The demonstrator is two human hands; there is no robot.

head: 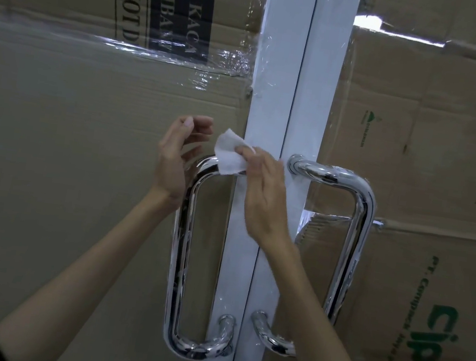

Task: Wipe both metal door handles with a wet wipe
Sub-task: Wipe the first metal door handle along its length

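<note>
Head view puts the wipe (231, 157) at frame centre, pinched in my right hand (263, 190) and draped over the top bend of the left handle (182, 252). My left hand (174, 159) hovers beside it, fingers curled and grasping nothing. I'd fold the wipe round the tube and draw it down the whole bar, then do the right handle (350, 245), which I judge untouched. Taped cardboard (55, 124) reads "DO NOT D…" upper left; on the right, "cip" and "844 X 334 X 462".
</note>
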